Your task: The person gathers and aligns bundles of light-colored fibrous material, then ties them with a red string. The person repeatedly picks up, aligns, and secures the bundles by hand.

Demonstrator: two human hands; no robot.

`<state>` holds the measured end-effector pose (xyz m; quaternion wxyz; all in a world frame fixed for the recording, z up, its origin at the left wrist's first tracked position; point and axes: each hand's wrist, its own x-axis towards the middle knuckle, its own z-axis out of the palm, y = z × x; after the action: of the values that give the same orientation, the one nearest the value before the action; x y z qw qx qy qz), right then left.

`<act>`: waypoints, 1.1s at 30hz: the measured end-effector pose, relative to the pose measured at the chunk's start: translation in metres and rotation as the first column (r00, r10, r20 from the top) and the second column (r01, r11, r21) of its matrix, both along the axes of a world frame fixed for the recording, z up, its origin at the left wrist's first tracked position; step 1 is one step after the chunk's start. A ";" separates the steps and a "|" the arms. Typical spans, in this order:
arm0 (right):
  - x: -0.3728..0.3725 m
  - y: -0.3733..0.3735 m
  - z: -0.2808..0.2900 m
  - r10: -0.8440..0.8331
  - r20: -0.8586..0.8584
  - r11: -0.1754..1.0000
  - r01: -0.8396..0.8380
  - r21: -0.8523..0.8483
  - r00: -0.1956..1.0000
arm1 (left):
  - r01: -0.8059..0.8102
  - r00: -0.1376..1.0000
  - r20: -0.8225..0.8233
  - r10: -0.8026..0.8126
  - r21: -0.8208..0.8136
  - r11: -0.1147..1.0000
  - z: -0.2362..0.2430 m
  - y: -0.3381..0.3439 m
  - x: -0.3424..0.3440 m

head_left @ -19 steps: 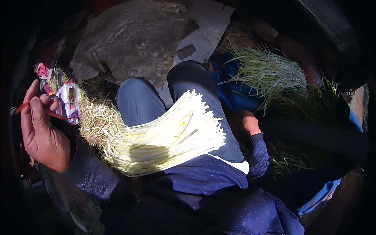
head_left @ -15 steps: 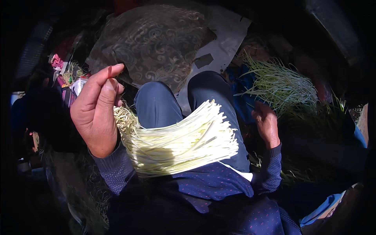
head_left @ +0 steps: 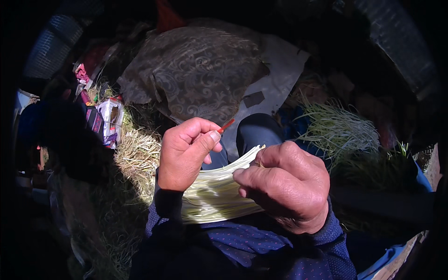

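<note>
Across my lap lies a thick bundle of pale yellow-white vegetable stalks (head_left: 212, 198), partly covered by both hands. My left hand (head_left: 184, 151) is raised over the bundle's left part, with thumb and forefinger closed on a thin red strip (head_left: 227, 125) that sticks out past the fingertips. My right hand (head_left: 289, 184) is over the cut ends at the bundle's right, thumb and forefinger pressed together. What lies in that pinch, if anything, I cannot make out.
Loose pale green stalks (head_left: 343, 130) lie in a heap at the right. A patterned dark cloth (head_left: 200, 70) spreads out ahead beside a grey sheet (head_left: 280, 60). Dry straw-like trimmings (head_left: 137, 154) and a white box (head_left: 111, 116) are at the left.
My left hand has moved right with the red strip. My right hand has come in from beside the loose stalks to the bundle's right end. The view has shifted slightly.
</note>
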<state>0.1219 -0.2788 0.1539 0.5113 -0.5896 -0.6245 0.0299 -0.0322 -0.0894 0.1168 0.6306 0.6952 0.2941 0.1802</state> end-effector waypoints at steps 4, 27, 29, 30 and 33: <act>0.006 0.035 -0.026 -0.161 0.141 0.983 0.171 -0.069 0.977 | 0.059 0.997 0.053 -0.055 -0.066 0.996 0.001 -0.005 0.000; 0.028 0.034 -0.056 -0.172 0.093 0.985 0.173 0.007 0.981 | 0.155 0.988 0.043 -0.149 -0.222 0.963 -0.002 -0.022 -0.009; 0.033 0.030 -0.059 -0.189 0.008 0.982 0.189 -0.004 0.982 | 0.162 0.987 0.057 -0.153 -0.225 0.961 0.001 -0.023 -0.014; 0.035 0.028 -0.061 -0.209 -0.039 0.978 0.210 0.004 0.977 | 0.169 0.985 0.070 -0.157 -0.225 0.960 0.002 -0.024 -0.017; 0.039 0.025 -0.067 -0.210 -0.289 0.977 0.213 -0.022 0.934 | 0.199 0.978 0.117 -0.174 -0.252 0.947 0.004 -0.023 -0.019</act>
<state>0.1609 -0.2534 0.0873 0.6002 -0.6400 -0.4762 0.0577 -0.0513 -0.1127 0.1212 0.7441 0.6214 0.2185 0.1113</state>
